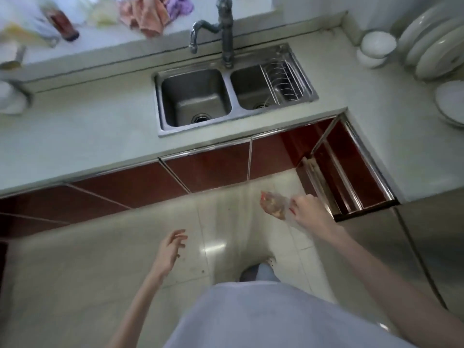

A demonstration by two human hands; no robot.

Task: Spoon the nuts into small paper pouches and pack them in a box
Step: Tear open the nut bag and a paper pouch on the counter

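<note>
My right hand (307, 213) grips a clear plastic bag of nuts (273, 205) and holds it out over the floor in front of the red cabinet doors. The bag is blurred; brownish nuts show through it. My left hand (170, 249) hangs lower and to the left with its fingers loosely spread, holding nothing. No pouch, spoon or box can be seen.
A pale countertop (88, 126) holds a double steel sink (226, 96) with a tap (221, 28). White plates (431, 46) and bowls (376, 46) stand at the back right. Cloths (150, 13) and a bottle (62, 23) lie on the back ledge. A red cabinet door (356, 169) stands open at right.
</note>
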